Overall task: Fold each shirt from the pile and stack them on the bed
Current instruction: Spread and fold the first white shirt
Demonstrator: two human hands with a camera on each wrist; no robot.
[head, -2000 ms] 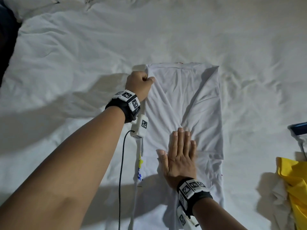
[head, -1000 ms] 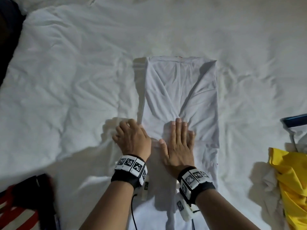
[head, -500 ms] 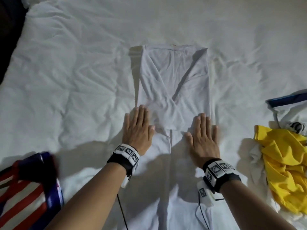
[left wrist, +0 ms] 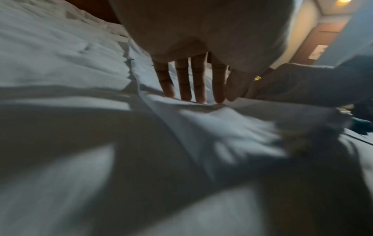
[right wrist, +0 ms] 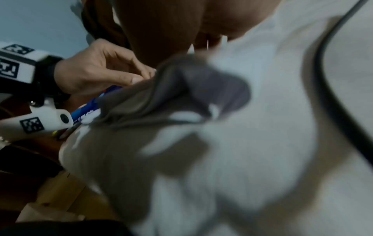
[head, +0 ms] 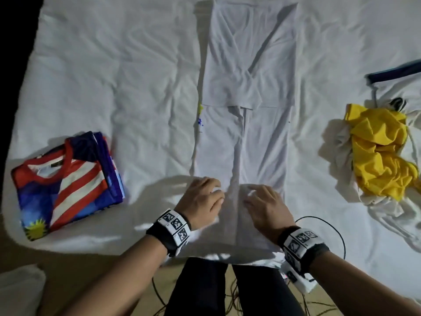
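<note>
A white shirt [head: 248, 144], folded lengthwise into a long strip with its sleeves crossed on top, lies on the white bed [head: 114, 87]. Both hands are at its lower hem, close to the bed's front edge. My left hand [head: 202, 199] curls over the hem's left part, and in the right wrist view that left hand [right wrist: 96, 70] pinches the cloth between thumb and fingers. My right hand [head: 266, 206] curls over the hem's right part, with fabric [right wrist: 201, 89] bunched up under its palm. The left wrist view shows the fingers [left wrist: 198, 79] pointing down onto a raised fold [left wrist: 212, 121].
A folded flag-patterned shirt [head: 66, 181] lies at the bed's left front. At the right sits the pile: a crumpled yellow shirt [head: 378, 151] and a white one with navy trim [head: 401, 83]. Black cables [head: 330, 224] trail by my right wrist. My dark-trousered legs [head: 227, 288] stand against the bed edge.
Both hands have slid from the shirt's middle down to its lower hem. They lay flat before; now their fingers curl into the cloth. The view has pulled back towards the bed edge.
</note>
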